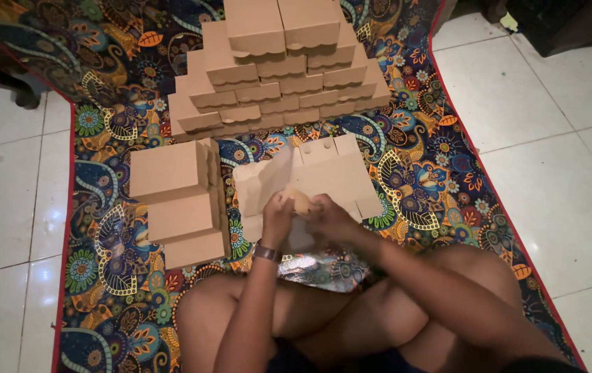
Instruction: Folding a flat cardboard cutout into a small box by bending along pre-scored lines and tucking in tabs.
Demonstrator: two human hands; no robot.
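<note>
A person with bare forearms and bare knees is wearing a dark-strapped wristwatch (267,253) and dark shorts (379,360).

Dim, warm indoor light, glare on the floor tiles (517,90) (soft, slightly blurred throughout), dark corners.

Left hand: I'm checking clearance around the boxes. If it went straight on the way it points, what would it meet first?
The left hand already touches the flat cardboard blank; past that, probably the big stack of folded boxes, though depth is unclear.

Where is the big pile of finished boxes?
The big stack of folded cardboard boxes sits at the top middle of the head view, on the patterned mat, behind the flat cardboard sheet.
</note>
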